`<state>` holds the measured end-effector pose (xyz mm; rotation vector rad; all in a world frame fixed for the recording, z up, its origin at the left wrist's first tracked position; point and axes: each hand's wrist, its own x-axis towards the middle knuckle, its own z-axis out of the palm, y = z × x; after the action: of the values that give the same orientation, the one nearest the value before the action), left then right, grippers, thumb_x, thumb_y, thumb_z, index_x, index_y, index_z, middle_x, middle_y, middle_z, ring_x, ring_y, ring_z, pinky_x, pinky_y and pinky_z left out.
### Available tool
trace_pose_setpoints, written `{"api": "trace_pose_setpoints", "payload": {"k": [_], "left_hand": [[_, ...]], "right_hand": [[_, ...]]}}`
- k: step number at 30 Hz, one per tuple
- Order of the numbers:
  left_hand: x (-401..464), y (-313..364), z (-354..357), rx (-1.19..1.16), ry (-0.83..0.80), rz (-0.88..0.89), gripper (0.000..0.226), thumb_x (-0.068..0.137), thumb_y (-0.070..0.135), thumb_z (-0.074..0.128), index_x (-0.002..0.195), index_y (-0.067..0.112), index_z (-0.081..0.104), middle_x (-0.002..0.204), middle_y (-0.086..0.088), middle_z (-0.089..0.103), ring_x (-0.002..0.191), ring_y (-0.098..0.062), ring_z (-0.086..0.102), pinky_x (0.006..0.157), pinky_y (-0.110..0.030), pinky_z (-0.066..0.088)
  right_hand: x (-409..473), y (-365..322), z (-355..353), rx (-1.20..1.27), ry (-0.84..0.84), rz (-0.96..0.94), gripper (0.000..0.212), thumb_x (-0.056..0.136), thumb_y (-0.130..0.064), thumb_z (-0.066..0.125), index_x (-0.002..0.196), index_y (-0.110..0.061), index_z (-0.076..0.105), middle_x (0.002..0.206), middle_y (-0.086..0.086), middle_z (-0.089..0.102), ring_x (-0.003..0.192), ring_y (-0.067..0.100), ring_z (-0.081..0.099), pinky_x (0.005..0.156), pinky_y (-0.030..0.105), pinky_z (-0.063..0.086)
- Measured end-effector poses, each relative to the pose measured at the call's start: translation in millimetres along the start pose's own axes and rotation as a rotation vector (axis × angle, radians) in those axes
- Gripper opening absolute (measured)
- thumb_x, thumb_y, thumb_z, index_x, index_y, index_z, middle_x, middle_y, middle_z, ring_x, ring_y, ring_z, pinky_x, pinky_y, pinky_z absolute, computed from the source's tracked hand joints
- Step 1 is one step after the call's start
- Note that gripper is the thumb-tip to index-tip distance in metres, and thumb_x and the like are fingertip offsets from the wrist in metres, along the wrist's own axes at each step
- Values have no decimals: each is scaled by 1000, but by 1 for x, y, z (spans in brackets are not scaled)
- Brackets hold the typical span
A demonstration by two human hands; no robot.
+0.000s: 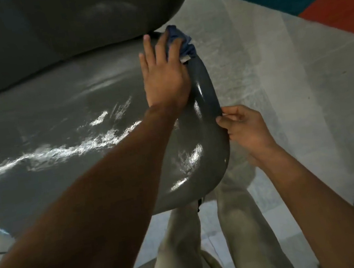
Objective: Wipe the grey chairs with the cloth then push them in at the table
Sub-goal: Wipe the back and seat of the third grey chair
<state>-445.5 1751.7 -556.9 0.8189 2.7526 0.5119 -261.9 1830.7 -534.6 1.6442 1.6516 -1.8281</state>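
Chair seat [74, 125] looks hard and glossy, likely slick: your left hand [162, 72] presses the soft cloth [183, 42] flat, right hand [242, 124] pinches its rim.

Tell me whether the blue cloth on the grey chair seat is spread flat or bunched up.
Bunched up. The blue cloth sits crumpled in folds under the straight fingers of the left hand, which presses it on the glossy grey chair seat near its back edge.
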Motion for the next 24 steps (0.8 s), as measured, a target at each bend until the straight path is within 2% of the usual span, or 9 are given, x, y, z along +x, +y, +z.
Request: {"api": "trace_pose_setpoints", "payload": {"k": [2,4,8,11,14,17,20,22,24], "left_hand": [[-35,3,3,-30,32,72,53,96,24,48,148,16,50,162,-12,38,154,-45,19,121,-61,23],[-103,4,3,-93,-11,144,51,97,24,50,148,16,50,162,-12,36,155,-42,17,122,-60,22],[-213,-16,0,-24,-179,264,56,96,27,58,149,24,44,164,-11,34,157,-40,13,120,-63,24],[-177,-21,3,-12,-162,237,57,95,28,56,150,23,43,162,-11,37,156,-40,15,123,-60,18],[-90,-5,5,-78,-3,39,53,98,26,48,149,17,49,160,-12,40,155,-42,19,124,-58,18],[-37,16,7,-111,48,-103,57,94,25,37,149,15,51,160,-13,40,153,-45,22,123,-58,22],[-76,24,13,-99,48,39,53,94,17,49,147,15,52,160,-13,40,153,-44,23,121,-59,26],[-144,17,13,-94,-42,175,51,95,20,55,146,15,52,161,-12,38,155,-41,21,120,-59,26],[-212,-1,10,-12,-145,269,51,95,27,56,145,19,50,162,-9,35,155,-40,20,118,-61,30]], "right_hand": [[-1,-2,2,-2,-5,10,34,84,-24,78,117,-18,71,103,-3,77,98,15,73,95,42,57],[-1,-3,3,-15,-1,10,38,80,-28,77,117,-19,71,103,-3,77,98,14,73,97,45,57],[-1,-6,3,-13,-12,16,32,90,-15,76,121,-13,68,111,4,75,101,15,72,98,42,56],[0,-4,2,-5,-7,8,31,90,-15,76,120,-14,69,109,4,76,100,15,72,97,42,56],[-1,-1,2,-4,3,-14,23,89,-19,77,112,-22,70,101,-2,76,95,13,73,93,39,58],[-1,2,3,11,16,-29,18,88,-20,77,101,-30,69,97,-2,77,93,14,74,91,41,59],[-2,-2,6,-2,27,-17,15,87,-21,76,96,-32,69,99,-1,78,95,14,74,96,45,57],[-4,-5,6,11,26,-1,16,89,-15,74,94,-29,71,97,0,78,93,14,74,98,46,56],[-6,-7,5,40,17,24,19,90,-11,74,106,-21,73,99,1,77,93,13,73,99,45,56]]}}
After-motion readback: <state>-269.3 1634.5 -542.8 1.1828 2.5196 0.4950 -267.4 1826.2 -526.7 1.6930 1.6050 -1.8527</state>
